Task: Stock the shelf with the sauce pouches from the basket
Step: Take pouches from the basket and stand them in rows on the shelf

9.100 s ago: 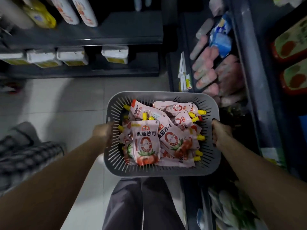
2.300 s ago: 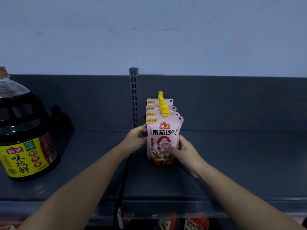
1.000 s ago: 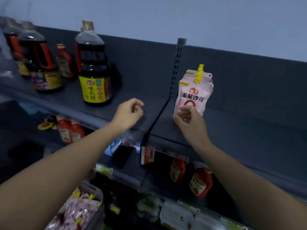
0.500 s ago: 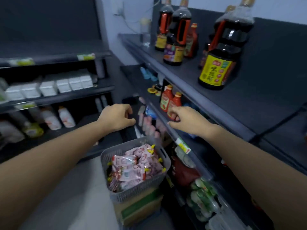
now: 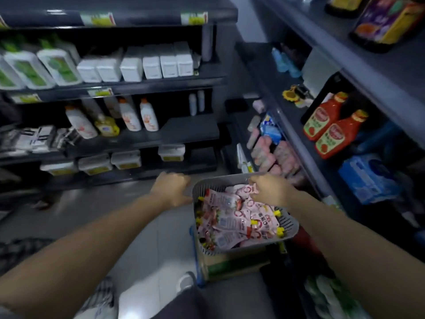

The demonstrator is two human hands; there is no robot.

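A grey slotted basket (image 5: 288,224) sits low in front of me, full of pink sauce pouches (image 5: 232,221) with yellow caps. My right hand (image 5: 270,192) reaches into its far end, fingers curled down onto the top sauce pouch (image 5: 245,189) and pinching it. My left hand (image 5: 171,188) is at the basket's far left corner with its fingers curled; blur hides whether it grips the rim. The dark top shelf (image 5: 372,74) runs along the right, above the basket. The row of stocked pouches is out of view.
The basket rests on a cardboard box (image 5: 232,265) on the floor. Red ketchup bottles (image 5: 331,130) and blue packs (image 5: 365,178) fill the right-hand shelves. Dark sauce bottles (image 5: 386,21) stand on the top shelf. Across the aisle is shelving with white bottles (image 5: 138,113).
My view has swung from the top shelf down to the basket. Both hands dropped from shelf height; the right went into the pouches and the left to the basket's corner.
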